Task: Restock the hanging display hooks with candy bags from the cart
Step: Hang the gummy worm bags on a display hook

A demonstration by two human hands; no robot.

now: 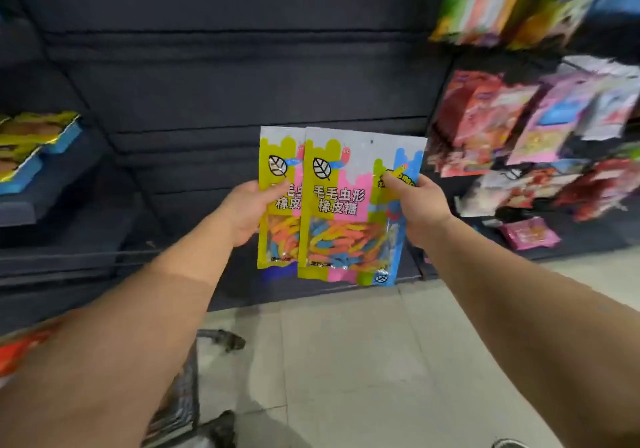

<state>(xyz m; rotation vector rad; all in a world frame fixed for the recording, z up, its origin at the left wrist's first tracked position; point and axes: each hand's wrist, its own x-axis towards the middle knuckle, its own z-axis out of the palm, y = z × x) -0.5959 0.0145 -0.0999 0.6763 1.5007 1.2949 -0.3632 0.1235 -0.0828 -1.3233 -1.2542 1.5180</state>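
I hold two matching gummy-worm candy bags upright in front of a dark display panel (242,77). My left hand (247,210) grips the rear bag (278,205) by its left edge. My right hand (420,210) pinches the front bag (349,212) at its right side, thumb on the face. The front bag overlaps the rear one's right half. Each is yellow, pink and blue, with a clear window showing coloured worms. No hooks can be made out on the panel behind them. The cart (187,392) is low at the left, partly behind my left forearm.
Several hanging candy bags (519,125) fill the display on the right, blurred. A loose pink packet (530,233) lies on the low ledge there. Yellow and blue packs (31,146) sit on a shelf at the left. Pale tiled floor (363,361) lies below.
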